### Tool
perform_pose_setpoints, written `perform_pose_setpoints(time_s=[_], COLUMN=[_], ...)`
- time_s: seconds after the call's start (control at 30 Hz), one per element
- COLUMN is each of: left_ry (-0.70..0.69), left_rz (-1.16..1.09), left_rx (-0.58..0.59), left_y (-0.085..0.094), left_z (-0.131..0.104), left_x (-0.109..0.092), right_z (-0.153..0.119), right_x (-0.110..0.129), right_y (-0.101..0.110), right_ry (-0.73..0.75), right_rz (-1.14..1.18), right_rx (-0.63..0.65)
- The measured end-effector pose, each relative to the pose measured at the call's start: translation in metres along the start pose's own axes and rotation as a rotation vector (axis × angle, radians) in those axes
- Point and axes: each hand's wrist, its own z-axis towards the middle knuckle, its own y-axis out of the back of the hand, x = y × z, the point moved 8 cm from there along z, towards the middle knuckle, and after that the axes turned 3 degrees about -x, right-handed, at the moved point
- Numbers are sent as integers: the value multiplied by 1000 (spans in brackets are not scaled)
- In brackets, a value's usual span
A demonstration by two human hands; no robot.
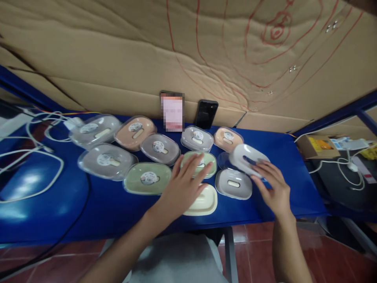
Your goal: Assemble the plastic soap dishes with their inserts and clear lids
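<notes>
"How are you holding the left hand (185, 182)?"
"It is facing palm down, its fingers spread and slightly bent, pointing toward the far edge of the table (103, 212). The left forearm (129, 237) is slanting in from the left across the near edge."
"And the right hand (273, 190)?"
"That one is pinching, thumb and fingers pointing leftward, nearer the right edge. The right forearm (288, 247) is standing steeper over the near edge."

White dish (244, 154): smooth plastic. Clear covers (92, 160): glossy plastic. Tabletop (285, 173): glossy. Backdrop (118, 59): matt, creased cardboard.
</notes>
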Motion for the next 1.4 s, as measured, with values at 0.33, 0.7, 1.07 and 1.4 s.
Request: perform_pose_setpoints(time_s=[0.33,0.7,1.07,1.4], left_ry=[97,154,96,-31], left_rz=[-88,-111,-95,-108], left_rx=[61,-58,-305,-135], left_y=[6,23,70,-20], left_z=[8,-5,-48,-83], left_x=[43,51,13,-46], right_z=[24,39,33,33], right_x=[28,119,95,87], right_y=[-42,-137,-49,-59], right_ry=[85,409,404,160], right_rz=[31,118,12,54], right_rx=[133,445,268,11])
